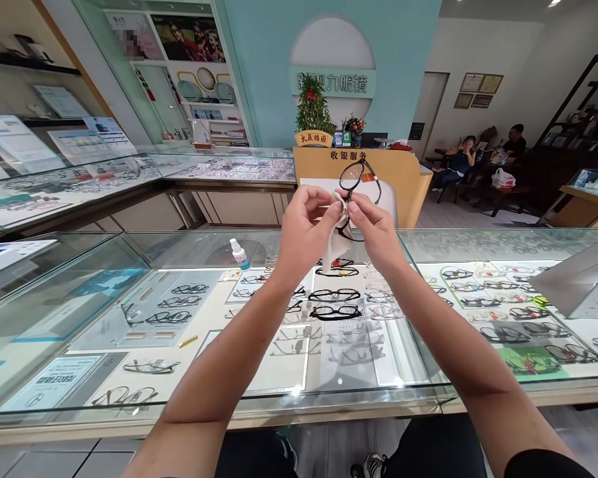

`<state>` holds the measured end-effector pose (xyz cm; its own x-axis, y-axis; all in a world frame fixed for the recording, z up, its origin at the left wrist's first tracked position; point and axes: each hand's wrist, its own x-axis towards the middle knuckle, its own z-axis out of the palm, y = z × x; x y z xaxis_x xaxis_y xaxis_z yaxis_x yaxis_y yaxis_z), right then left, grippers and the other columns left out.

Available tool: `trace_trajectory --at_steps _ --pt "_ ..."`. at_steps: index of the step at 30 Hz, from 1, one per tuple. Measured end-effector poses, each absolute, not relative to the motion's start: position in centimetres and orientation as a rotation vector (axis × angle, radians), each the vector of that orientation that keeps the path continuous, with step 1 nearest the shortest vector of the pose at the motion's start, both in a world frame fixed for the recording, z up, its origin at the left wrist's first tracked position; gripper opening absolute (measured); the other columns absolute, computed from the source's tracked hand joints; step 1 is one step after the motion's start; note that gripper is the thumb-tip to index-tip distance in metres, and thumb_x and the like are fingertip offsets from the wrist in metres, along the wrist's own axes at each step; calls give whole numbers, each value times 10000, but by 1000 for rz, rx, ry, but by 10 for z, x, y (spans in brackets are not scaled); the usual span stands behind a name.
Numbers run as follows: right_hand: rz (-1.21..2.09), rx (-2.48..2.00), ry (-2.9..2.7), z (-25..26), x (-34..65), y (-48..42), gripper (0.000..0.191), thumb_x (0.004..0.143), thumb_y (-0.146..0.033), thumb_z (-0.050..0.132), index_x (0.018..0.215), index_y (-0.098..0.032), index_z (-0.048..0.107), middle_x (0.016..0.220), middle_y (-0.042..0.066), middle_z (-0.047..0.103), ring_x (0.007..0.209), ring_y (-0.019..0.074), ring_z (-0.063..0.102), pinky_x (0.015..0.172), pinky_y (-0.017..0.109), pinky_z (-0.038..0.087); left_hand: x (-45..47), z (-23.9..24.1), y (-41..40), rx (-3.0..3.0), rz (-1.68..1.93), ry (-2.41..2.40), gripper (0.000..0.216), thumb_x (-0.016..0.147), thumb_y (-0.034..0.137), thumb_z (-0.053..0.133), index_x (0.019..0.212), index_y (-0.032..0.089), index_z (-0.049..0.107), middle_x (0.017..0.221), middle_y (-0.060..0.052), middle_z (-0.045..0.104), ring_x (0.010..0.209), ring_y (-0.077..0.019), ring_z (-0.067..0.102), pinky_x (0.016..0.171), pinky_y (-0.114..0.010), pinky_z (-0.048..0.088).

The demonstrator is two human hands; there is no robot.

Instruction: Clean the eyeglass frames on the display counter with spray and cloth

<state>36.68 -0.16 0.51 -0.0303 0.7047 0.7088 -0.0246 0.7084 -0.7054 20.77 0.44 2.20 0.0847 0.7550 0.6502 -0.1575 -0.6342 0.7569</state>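
A pair of black-framed eyeglasses [351, 175] is held up over the glass counter, turned on its side with one lens at the top. My left hand [306, 222] pinches a pale cleaning cloth [337, 247] around the lower lens, which the cloth partly hides. My right hand [373, 226] grips the frame near its middle, thumb close to the cloth. Both hands are closed and almost touch each other. Below and to the left, a small white spray bottle [239, 254] with a blue band stands on the counter top.
The glass display counter [359, 393] runs across in front of me, with rows of eyeglasses [335, 312] inside. A grey-white panel [585, 282] stands at the right. Beyond are a wooden cashier desk [403, 176], a potted plant [313, 109] and two seated people [461, 161].
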Motion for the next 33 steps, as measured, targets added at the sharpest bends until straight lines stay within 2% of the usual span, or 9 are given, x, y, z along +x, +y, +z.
trace_trajectory --at_steps 3,6,12,16,21,27,33 --pt "643 -555 -1524 7 366 -4 491 974 -719 738 1266 -345 866 1461 39 769 1459 288 648 1320 498 478 205 24 6 1544 1566 591 586 744 547 1015 1053 230 630 1068 -54 786 880 -161 717 798 -287 549" --pt "654 -492 -1551 9 368 -6 426 1000 -665 739 1262 -356 870 1433 34 785 1451 282 657 1323 503 469 201 28 9 1448 1343 565 649 673 571 1046 1072 205 690 966 -37 775 859 -170 713 809 -302 562" --pt "623 -476 -1609 10 371 -6 418 1007 -684 717 1245 -380 877 1387 27 814 1425 270 658 1311 511 477 197 29 10 1402 1021 531 611 697 691 992 894 159 765 864 -61 773 789 -183 689 736 -311 529" --pt "657 -435 -1616 8 373 -4 375 1010 -652 737 1261 -406 868 1403 9 813 1420 261 662 1316 521 475 198 29 7 1357 1000 487 588 707 676 995 894 170 761 833 -38 754 741 -167 665 697 -302 503" --pt "714 -467 -1550 5 373 -2 412 1009 -655 736 1303 -392 852 1516 -1 760 1415 264 685 1293 494 513 198 31 4 1315 1002 443 547 682 571 1050 913 177 750 831 1 720 734 -130 632 692 -276 480" --pt "763 -437 -1569 6 375 -3 375 1023 -612 739 1305 -394 852 1509 -10 771 1442 257 686 1307 474 499 196 32 4 1358 988 442 564 671 527 1067 1008 180 778 934 -25 757 829 -154 654 759 -295 487" --pt "832 -509 -1590 6 378 -5 473 1003 -665 734 1367 -376 823 1501 3 781 1455 275 694 1310 481 499 193 30 8 1478 945 487 548 697 597 1027 934 169 781 906 -49 748 818 -179 646 753 -319 475"
